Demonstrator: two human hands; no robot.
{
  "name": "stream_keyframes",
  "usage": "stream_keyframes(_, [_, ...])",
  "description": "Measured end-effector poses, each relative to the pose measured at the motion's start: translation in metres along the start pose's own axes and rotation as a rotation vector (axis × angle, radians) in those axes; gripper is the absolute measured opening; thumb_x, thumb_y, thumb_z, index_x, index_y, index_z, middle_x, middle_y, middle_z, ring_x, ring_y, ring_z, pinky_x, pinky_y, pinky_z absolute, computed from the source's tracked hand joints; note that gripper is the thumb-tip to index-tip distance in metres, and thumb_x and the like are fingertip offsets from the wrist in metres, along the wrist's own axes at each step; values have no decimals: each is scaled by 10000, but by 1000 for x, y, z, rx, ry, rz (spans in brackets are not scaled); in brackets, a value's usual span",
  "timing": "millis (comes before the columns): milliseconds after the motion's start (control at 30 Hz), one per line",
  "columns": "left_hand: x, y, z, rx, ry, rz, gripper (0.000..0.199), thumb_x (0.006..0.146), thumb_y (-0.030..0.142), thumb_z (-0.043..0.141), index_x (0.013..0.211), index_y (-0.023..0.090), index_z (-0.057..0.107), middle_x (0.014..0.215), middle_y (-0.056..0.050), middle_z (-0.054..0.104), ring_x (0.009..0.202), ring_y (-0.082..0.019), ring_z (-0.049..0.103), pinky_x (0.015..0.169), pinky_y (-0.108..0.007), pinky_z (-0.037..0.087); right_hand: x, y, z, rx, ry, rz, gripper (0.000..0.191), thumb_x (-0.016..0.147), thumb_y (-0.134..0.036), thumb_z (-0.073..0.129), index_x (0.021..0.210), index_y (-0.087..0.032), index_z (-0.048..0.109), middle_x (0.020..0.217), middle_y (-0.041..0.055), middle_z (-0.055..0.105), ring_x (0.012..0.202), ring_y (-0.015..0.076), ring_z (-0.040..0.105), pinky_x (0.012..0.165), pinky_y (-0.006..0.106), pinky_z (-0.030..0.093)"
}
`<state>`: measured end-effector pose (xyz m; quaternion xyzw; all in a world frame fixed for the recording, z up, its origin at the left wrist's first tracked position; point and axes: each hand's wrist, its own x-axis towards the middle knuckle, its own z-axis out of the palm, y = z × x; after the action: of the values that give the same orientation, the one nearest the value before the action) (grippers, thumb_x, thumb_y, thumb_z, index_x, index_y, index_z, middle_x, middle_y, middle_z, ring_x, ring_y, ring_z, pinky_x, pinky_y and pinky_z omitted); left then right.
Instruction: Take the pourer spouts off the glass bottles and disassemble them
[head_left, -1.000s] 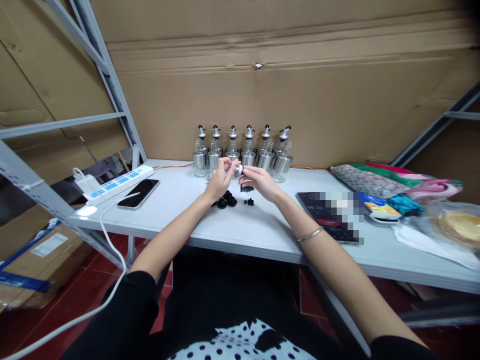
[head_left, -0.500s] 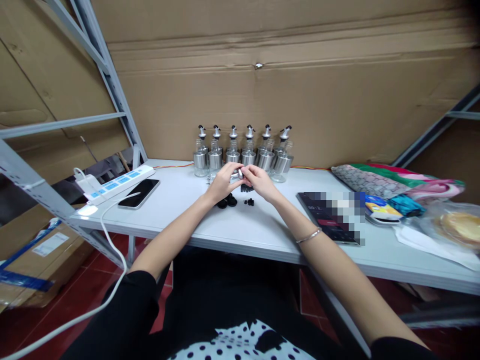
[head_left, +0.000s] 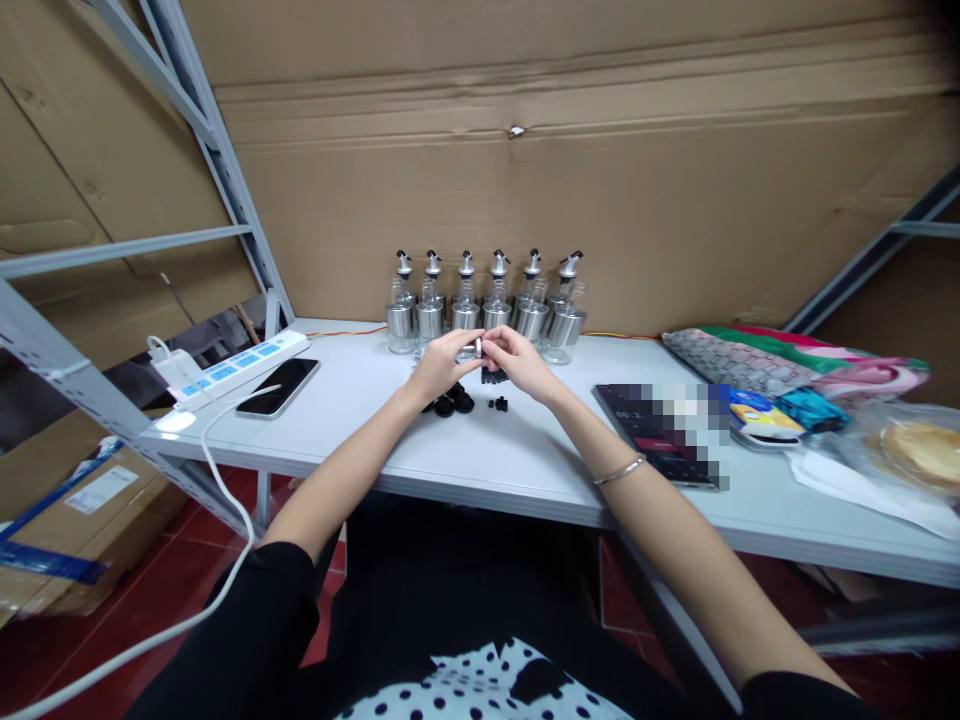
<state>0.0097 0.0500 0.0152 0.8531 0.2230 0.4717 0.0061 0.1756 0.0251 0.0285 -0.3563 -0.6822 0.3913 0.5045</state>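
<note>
While L hand (head_left: 441, 366) grips small silver pc. (head_left: 478, 348), R hand (head_left: 520, 362) pinches its end, best kept aligned w/ light, even pressure.

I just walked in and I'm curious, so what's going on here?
A person's left hand and right hand hold a small silvery fitting between them, over a white table. Round black parts lie close by on it. Behind the hands stand metal-sleeved glass bottles in two rows, the back ones topped with pour spouts.
</note>
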Motion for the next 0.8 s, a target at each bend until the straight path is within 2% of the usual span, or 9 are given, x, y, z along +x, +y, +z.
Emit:
stream_keyframes(200, [0, 0, 0, 19, -43, -9, 356, 825, 246, 630, 1159, 133, 581, 1125, -126, 650, 1043, -200, 619, 919, -352, 494, 0, 2, 1, -18, 13, -17, 234, 701, -351, 610, 792, -215, 443, 670, -46, 521, 588, 105, 506, 595, 271, 406])
stream_keyframes(367, [0, 1, -1, 29, -50, -34, 354, 837, 273, 617, 1156, 127, 568, 1075, -118, 658, 968, -185, 635, 853, -313, 501, 1, 0, -2, -76, 47, -79, 226, 640, -286, 622, 783, -202, 467, 722, -32, 517, 640, 107, 474, 624, 267, 382])
stream_keyframes(533, [2, 8, -4, 105, -86, -31, 338, 866, 382, 568, 1089, 128, 569, 980, -93, 653, 909, -186, 619, 787, -295, 469, -1, -7, 1, -79, 53, -3, 161, 652, -278, 537, 774, -209, 458, 628, -57, 476, 575, 103, 428, 579, 255, 337])
stream_keyframes(733, [5, 13, -3, 297, -201, -58, 390, 921, 491, 409, 915, 134, 565, 866, -76, 649, 820, -193, 606, 709, -292, 376, -3, -9, 3, -188, 77, -40, 21, 683, -233, 430, 698, -219, 436, 517, -71, 369, 511, 101, 306, 518, 246, 252])
stream_keyframes(800, [5, 12, -2, 328, -225, -52, 425, 943, 499, 339, 857, 144, 556, 784, -58, 646, 746, -180, 601, 689, -292, 345, -1, -8, 1, -196, 96, -55, 63, 713, -260, 429, 668, -216, 429, 528, -63, 361, 515, 101, 303, 516, 246, 244])
